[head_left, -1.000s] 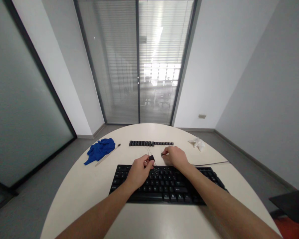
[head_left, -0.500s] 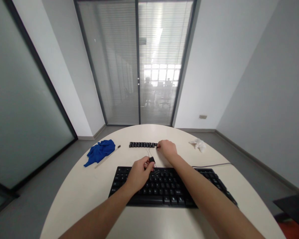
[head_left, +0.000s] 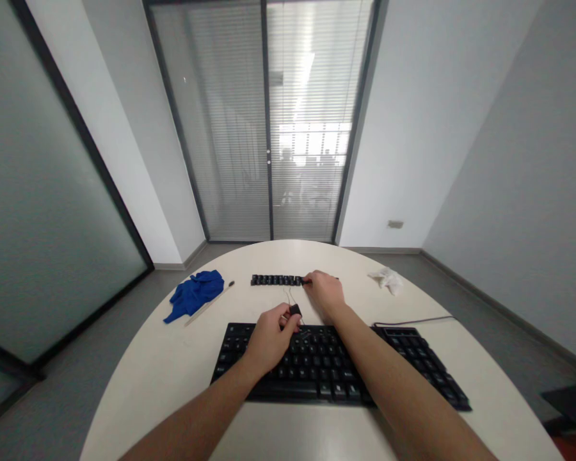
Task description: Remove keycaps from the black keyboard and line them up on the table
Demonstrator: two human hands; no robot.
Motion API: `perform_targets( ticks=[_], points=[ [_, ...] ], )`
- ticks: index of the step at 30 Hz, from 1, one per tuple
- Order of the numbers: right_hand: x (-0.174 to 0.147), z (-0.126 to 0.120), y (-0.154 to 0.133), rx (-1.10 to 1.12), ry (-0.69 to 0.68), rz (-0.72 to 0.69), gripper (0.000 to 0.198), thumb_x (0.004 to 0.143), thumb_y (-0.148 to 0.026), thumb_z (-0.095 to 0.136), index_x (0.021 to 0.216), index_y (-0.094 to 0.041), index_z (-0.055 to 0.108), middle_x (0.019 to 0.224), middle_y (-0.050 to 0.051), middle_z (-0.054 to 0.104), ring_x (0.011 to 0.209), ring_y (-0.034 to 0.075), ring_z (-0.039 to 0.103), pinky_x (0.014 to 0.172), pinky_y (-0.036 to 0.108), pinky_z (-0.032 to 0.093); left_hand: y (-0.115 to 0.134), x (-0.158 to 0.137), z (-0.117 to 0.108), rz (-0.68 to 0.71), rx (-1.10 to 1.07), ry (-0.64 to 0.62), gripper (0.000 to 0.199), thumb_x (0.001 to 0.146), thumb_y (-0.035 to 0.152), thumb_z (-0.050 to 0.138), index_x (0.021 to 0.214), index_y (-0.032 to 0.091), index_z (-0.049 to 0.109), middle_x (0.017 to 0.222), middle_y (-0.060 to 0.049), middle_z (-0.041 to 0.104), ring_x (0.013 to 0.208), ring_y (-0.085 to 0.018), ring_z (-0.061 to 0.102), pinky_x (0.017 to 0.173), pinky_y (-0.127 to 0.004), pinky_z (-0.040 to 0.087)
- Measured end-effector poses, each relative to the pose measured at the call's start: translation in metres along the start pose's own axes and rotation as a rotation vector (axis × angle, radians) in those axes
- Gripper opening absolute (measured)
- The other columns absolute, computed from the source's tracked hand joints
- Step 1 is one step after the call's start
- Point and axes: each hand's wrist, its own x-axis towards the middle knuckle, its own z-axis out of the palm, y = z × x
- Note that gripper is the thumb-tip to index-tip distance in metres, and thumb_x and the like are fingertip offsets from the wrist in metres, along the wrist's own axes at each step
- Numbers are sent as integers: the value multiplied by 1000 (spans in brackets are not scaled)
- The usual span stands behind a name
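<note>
My left hand [head_left: 270,334] is closed around the black handle of a wire keycap puller [head_left: 294,310], its thin wire prongs pointing away from me. It hovers over the upper edge of a black keyboard [head_left: 288,389]. Farther out, a row of loose black keycaps [head_left: 274,280] lies on the table. My right hand [head_left: 325,292] rests at the row's right end, with thumb and forefinger pinched on a keycap [head_left: 306,281] that is partly hidden. A sliver of something dark shows just beyond the knuckles.
A crumpled blue cloth [head_left: 199,291] lies at the left, with a thin light-handled brush [head_left: 208,304] beside it. A crumpled white tissue [head_left: 388,280] is at the right. The keyboard's cable [head_left: 415,320] runs to the right edge of the round table [head_left: 139,384].
The view has shifted slightly. My right hand stays at the end of the keycap row, and a dark sliver now shows past its knuckles. My left hand keeps the puller in the same place.
</note>
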Motion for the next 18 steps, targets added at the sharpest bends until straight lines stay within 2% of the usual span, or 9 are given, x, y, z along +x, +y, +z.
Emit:
perform_targets(
  ticks=[18],
  points=[
    [-1, 2, 1, 18, 14, -14, 24, 88, -28, 55, 109, -27, 68, 109, 3, 70, 95, 20, 64, 79, 27, 43, 1, 0, -1, 3, 5, -2, 21, 90, 33, 52, 78, 18, 61, 73, -2, 69, 69, -16, 64, 64, -24, 44]
  ],
)
